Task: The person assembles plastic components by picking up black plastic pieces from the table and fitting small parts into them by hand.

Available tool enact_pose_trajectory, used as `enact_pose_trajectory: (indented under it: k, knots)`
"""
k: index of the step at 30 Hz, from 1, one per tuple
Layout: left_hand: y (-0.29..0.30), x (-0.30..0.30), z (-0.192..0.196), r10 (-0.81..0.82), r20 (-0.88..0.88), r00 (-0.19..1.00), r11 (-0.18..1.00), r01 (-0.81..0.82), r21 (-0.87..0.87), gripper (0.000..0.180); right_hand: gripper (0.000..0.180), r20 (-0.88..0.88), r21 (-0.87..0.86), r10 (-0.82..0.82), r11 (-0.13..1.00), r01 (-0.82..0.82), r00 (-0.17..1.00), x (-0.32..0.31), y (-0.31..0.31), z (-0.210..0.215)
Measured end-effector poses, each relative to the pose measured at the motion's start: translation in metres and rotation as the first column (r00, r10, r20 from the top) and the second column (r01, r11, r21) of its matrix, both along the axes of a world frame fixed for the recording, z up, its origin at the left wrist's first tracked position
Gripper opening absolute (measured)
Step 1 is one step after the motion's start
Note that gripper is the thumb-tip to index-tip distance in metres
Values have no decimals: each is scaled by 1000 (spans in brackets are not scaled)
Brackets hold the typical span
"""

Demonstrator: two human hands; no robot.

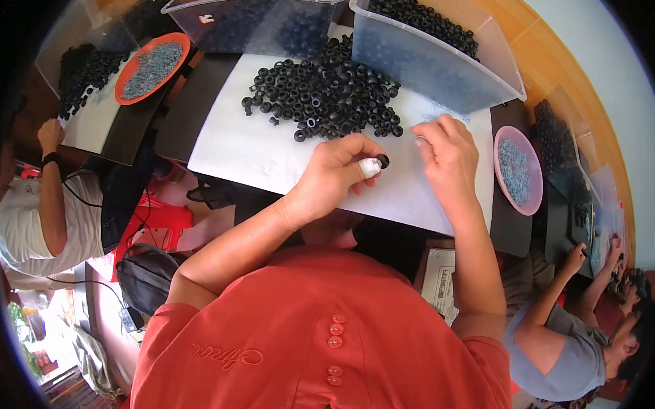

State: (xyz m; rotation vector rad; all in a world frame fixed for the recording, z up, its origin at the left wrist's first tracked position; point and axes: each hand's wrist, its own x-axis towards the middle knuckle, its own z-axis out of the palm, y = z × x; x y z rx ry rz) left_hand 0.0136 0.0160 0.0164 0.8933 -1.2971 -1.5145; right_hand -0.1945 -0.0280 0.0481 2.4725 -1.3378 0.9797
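Piece (pixel 384 161), black and round, sits between the fingertips of your left hand (pixel 334 170). Your right hand (pixel 448 152) looks narrow; I can't tell its grip. You seem mid-fitting; next likely calls for those fingertips moving left to it.

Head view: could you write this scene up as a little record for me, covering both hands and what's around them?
Left hand: holds a small round black piece; one digit wears a white wrap
Right hand: fingertips close together; too small to tell whether they hold anything
Work surface: white sheet on a dark table
Pile: loose black pieces, beyond the hands
Behind the pile: two clear bins containing more black pieces
Right side: pink dish of tiny blue-grey bits
Others: a person at left, more people at right
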Motion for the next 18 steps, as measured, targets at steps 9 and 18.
enact_pose_trajectory:
  k: [9, 18]
  knots:
    - [0, 0, 0, -18, -11, 1000, 1000, 18, 0, 13, 19, -86, -16, -38, 999, 37, 996, -7, -28, -4]
    - [1, 1, 3, -16, 77, 997, 1000, 17, -19, 9, 13, -221, -43, -140, 990, 134, 965, -31, -53, -13]
